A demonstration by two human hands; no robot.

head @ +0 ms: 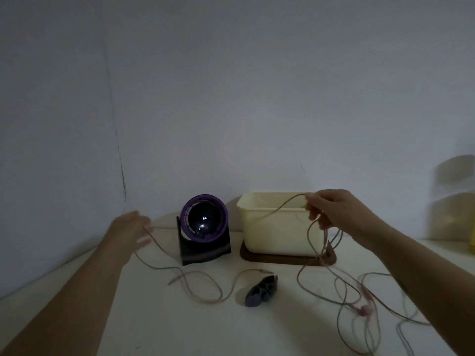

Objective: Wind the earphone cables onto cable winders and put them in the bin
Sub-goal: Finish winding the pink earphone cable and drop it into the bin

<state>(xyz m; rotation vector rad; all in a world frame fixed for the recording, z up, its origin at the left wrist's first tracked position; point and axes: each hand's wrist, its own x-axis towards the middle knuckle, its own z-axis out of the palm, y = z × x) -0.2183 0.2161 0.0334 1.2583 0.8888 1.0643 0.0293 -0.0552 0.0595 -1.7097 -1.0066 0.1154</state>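
Note:
A long pinkish earphone cable (203, 286) trails in loops over the white table. My right hand (331, 211), raised in front of the cream bin (272, 227), grips a bundle of its strands, which hang down toward the table at the right. My left hand (133, 229) is blurred, fingers spread, with a stretch of cable running at its fingertips; whether it holds the cable is unclear. A dark grey cable winder (261, 291) lies on the table between the hands. More cable with an inline piece (363, 308) lies tangled at the right.
A small purple-rimmed fan (204, 222) on a black stand sits left of the bin. The bin stands on a dark brown mat (288, 259). A wall is close behind. A yellow object (471, 242) is at the right edge.

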